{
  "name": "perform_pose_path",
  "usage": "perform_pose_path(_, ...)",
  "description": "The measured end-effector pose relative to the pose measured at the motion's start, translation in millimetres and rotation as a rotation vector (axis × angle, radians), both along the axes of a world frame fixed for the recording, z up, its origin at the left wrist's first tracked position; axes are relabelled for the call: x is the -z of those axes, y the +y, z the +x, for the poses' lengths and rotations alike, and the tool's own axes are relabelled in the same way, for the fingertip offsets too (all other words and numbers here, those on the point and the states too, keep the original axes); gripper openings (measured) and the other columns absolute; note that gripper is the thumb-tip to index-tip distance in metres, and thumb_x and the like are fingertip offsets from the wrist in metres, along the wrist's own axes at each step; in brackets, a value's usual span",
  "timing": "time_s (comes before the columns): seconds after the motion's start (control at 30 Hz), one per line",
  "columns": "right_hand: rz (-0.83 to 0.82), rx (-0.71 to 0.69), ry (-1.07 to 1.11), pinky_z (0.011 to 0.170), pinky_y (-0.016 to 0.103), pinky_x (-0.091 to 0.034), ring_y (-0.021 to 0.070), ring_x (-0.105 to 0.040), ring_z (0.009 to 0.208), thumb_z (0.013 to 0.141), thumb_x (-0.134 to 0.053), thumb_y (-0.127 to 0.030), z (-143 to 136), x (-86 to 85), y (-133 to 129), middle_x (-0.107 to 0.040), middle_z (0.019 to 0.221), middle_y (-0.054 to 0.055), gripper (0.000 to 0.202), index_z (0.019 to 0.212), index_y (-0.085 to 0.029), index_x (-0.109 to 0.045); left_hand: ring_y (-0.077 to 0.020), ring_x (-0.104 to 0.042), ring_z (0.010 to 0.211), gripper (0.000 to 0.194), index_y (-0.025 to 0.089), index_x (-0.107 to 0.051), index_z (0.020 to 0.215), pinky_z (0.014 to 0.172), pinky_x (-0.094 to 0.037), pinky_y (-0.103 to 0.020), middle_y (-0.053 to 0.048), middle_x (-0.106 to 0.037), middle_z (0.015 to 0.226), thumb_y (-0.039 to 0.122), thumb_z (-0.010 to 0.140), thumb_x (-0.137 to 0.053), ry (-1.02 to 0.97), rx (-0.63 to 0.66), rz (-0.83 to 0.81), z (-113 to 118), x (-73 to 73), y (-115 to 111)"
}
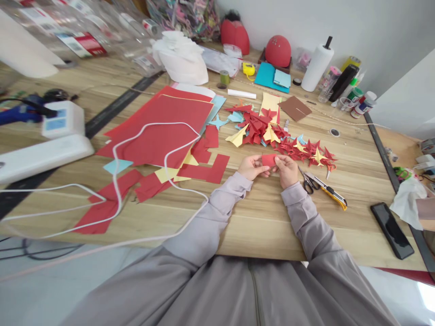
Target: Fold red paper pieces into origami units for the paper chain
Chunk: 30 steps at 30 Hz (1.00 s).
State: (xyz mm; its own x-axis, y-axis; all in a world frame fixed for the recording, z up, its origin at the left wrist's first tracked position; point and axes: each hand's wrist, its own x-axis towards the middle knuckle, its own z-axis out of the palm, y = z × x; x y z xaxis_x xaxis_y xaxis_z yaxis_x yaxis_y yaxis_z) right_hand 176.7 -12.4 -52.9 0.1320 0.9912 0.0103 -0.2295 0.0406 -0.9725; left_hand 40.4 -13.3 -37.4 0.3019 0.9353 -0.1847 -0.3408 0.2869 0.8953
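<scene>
Red paper: small, flat red paper rectangle (269, 160), held over the wood-grain wooden counter (261, 231); probably light, bendable and easily creased, best pinched by its ends.
Left grip: the left hand (252, 167) pinches its left end.
Right grip: the right hand (287, 170) pinches its right end.
Edges: black-handled metal scissors (309, 184) and yellow-and-black utility knife (329, 192) lie just beside the right hand.
Room: wood shows between the grey fabric sleeves (227, 201).
</scene>
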Motion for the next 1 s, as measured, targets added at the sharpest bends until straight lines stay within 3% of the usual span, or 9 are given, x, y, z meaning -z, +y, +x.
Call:
perform_pose_path(0.23,0.024,0.067,0.040,0.042,0.020,-0.040,0.0066,-0.050,0.040,0.061,-0.069,-0.034,-1.2,-2.8,0.7,-0.061,0.055,-0.005,0.025,0.075,-0.017,-0.058,-0.0138,-0.060,0.048,0.052,0.006,-0.058,0.092,0.049,-0.052,-0.027,-0.003,-0.065,0.056,0.020,0.046,-0.079,0.021,-0.021,0.003,0.5,1.6,0.7)
perform_pose_path(0.5,0.057,-0.114,-0.005,0.051,0.022,-0.046,0.0083,-0.055,0.051,0.054,-0.075,-0.028,-0.5,-1.6,-2.8,-0.065,0.064,-0.002,0.031,0.079,-0.017,-0.061,-0.0129,-0.058,0.044,0.051,0.007,-0.057,0.090,0.045,-0.050,-0.026,-0.002,-0.063,0.055,0.023,0.047,-0.078,0.058,-0.048,0.053,-0.3,-0.1,-0.6)
perform_pose_path(0.7,0.020,-0.141,0.010,0.043,0.019,-0.041,0.0056,-0.049,0.042,0.058,-0.073,-0.027,1.5,-1.6,-2.3,-0.061,0.054,-0.004,0.021,0.072,-0.016,-0.061,-0.0115,-0.058,0.044,0.045,0.007,-0.057,0.084,0.045,-0.050,-0.024,-0.002,-0.064,0.056,0.025,0.047,-0.077,0.019,-0.027,0.104,0.8,-1.4,-2.3)
perform_pose_path(1.0,-0.013,-0.124,0.081,0.041,0.018,-0.038,0.0060,-0.049,0.041,0.063,-0.069,-0.030,3.7,-3.3,-1.0,-0.060,0.051,-0.004,0.016,0.071,-0.017,-0.063,-0.0157,-0.062,0.051,0.055,0.008,-0.054,0.094,0.051,-0.053,-0.029,-0.004,-0.066,0.063,0.022,0.046,-0.078,-0.062,0.007,0.070,0.7,-0.1,-1.5)
